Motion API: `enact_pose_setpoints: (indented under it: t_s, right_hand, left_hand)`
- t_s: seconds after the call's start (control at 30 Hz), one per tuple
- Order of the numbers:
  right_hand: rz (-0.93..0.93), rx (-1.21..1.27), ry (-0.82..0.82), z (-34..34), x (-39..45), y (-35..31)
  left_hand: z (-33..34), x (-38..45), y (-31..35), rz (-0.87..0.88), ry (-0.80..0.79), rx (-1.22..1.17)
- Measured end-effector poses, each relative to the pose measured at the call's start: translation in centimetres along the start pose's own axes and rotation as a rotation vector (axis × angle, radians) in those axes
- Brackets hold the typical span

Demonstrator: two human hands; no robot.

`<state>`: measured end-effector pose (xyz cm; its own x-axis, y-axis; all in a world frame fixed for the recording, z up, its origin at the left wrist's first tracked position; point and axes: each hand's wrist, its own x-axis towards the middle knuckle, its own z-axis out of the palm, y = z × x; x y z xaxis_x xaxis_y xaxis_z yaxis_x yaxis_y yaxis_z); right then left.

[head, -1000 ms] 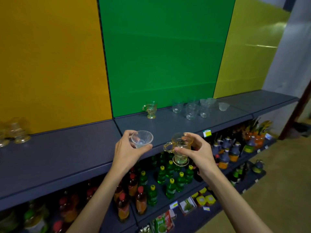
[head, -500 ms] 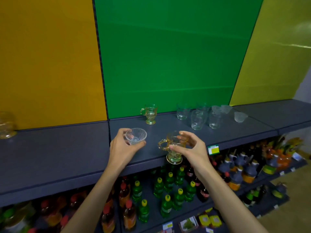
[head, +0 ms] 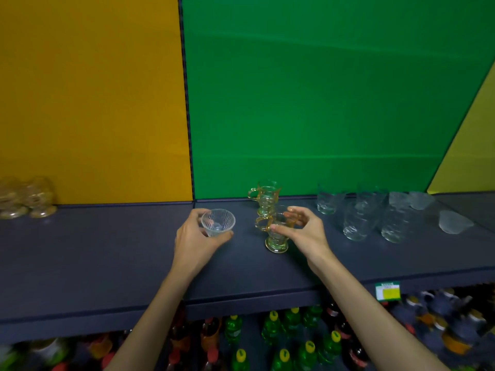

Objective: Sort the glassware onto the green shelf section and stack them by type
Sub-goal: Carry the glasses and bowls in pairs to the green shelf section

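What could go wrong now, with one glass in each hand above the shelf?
The right hand pinches the amber mug only near its rim; it might slip or knock the matching mug close behind. The left hand holds the ribbed glass bowl from the side, which may tip.

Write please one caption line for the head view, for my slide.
Left hand grips a ribbed clear bowl; right hand holds an amber handled cup over the green shelf section.

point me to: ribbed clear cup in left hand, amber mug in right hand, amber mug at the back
ribbed clear cup (head: 218, 223): head view, on its ribbed inner wall.
held amber mug (head: 276, 241): head view, on its foot below the fingers.
rear amber mug (head: 266, 195): head view, on its body.
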<state>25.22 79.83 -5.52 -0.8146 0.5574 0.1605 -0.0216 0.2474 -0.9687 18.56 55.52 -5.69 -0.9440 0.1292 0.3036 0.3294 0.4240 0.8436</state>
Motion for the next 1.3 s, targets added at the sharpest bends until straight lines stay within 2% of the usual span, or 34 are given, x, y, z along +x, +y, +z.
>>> enact_pose_setpoints:
  t_s: [0.3, 0.43, 0.53, 0.7, 0.77, 1.1, 1.3]
  right_hand:
    - [-0.054, -0.106, -0.115, 0.9, 3.5, 0.5]
    - [-0.106, -0.248, -0.199, -0.8, 3.5, -0.7]
    - [-0.243, -0.455, -0.201, -3.5, 2.9, -1.9]
    - [-0.507, -0.843, -0.147, -10.5, 1.9, -3.6]
    - [-0.538, -0.918, -0.116, -14.0, 1.6, -3.5]
    - [-0.416, -1.036, 0.028, -34.3, -0.7, 0.2]
    - [-0.346, -1.024, 0.082, -43.0, -1.5, 2.9]
  left_hand:
    - [1.4, -0.1, 1.1, -0.034, 0.051, 0.011]
    - [2.5, -0.5, 3.7, -0.003, 0.083, -0.017]
    - [3.5, -1.0, 6.4, 0.042, 0.124, -0.041]
    - [7.5, -2.3, 11.8, 0.108, 0.092, -0.066]
    - [10.2, -3.3, 13.9, 0.129, 0.047, -0.073]
    - [25.4, -9.9, 23.4, 0.215, -0.146, -0.107]
    - [33.0, -13.6, 27.2, 0.213, -0.201, -0.076]
